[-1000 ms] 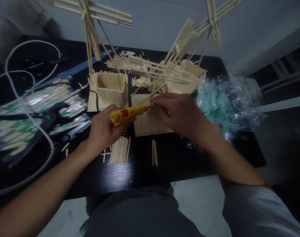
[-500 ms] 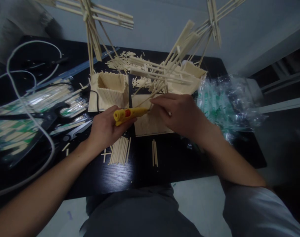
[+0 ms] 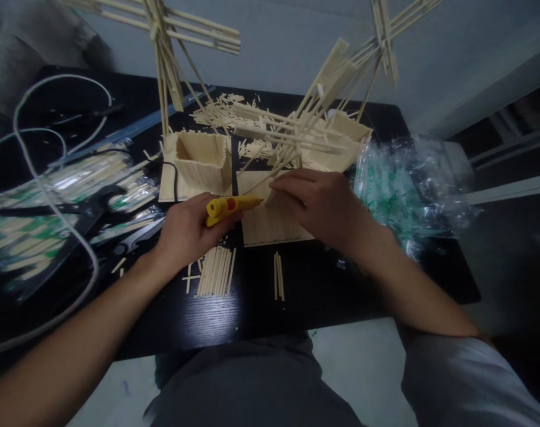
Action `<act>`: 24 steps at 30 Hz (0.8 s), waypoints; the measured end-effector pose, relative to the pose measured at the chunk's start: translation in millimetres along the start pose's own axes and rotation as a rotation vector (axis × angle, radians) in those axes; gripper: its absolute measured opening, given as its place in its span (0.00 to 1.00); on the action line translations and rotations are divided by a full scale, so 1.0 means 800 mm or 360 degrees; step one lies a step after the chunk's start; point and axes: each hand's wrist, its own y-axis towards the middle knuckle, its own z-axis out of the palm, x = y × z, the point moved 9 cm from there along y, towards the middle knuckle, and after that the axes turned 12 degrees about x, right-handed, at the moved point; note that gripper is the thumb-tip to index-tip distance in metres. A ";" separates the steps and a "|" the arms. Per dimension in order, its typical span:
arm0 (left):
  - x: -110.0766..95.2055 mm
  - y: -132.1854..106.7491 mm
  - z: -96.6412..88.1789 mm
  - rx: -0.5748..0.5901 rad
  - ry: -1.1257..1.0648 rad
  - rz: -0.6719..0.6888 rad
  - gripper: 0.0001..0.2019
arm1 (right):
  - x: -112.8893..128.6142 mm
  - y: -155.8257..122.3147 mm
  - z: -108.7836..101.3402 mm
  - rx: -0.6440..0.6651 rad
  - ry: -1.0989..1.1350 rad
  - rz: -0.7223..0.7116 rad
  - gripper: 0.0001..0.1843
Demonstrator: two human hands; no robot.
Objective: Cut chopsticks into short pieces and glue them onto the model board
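Left hand (image 3: 183,231) grasps a yellow tool (image 3: 232,207), likely light, stiff, best held mid-body; beyond its tip, right hand (image 3: 329,201), contents hidden, above panel (image 3: 272,228).

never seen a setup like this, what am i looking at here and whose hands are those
There is no robot: these are a person's bare hands, seen by a camera worn on their head, looking forward and down. The left hand holds a yellow tool, probably a glue gun. The right hand is over a wooden board; whether its fingers hold anything is unclear. On the black table are loose sticks, a stick box, stick frames and, at right, plastic bags.
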 end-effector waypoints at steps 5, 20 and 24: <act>-0.001 0.000 0.000 -0.0018 -0.0003 -0.0004 0.16 | -0.001 -0.001 0.000 -0.0014 0.0005 0.0025 0.18; -0.004 -0.001 0.001 -0.0023 -0.0028 0.0024 0.13 | -0.003 -0.003 -0.005 -0.0113 0.0079 -0.0026 0.16; -0.006 -0.001 0.001 -0.0027 -0.0044 0.0043 0.13 | -0.001 -0.003 -0.003 -0.0098 0.0070 -0.0047 0.19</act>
